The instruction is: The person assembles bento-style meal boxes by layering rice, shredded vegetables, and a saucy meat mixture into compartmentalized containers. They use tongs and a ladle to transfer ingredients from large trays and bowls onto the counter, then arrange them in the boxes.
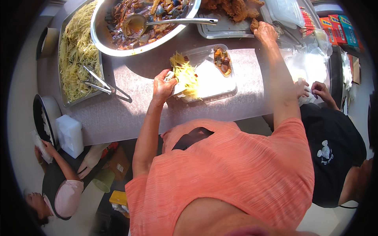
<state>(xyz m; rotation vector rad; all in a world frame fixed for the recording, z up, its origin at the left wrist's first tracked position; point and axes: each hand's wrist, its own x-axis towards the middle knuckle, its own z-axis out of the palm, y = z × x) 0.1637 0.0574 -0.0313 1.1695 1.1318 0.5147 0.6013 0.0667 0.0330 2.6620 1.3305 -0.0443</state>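
Observation:
A clear plastic takeout container (232, 91) sits before me, with yellow shredded potato (186, 80) in its left part and a dark eggplant-like stew (223, 62) in its upper right compartment. My left hand (163, 85) is closed at the container's left edge, with something white and crumpled, cloth or paper, between its fingers. At the upper right my right hand (266, 32) reaches over the fried chicken tray (220, 32). Its fingers are closed on a small brown piece of fried chicken (254, 25) beside the larger pile (236, 8).
A big metal bowl (95, 37) of stew holds a ladle (177, 21). Tongs (98, 82) lie on a tray of shredded potato (78, 51). Another person's hands (321, 91) work with plastic bags (309, 65) close by my right arm; a second person (65, 192) is at lower left.

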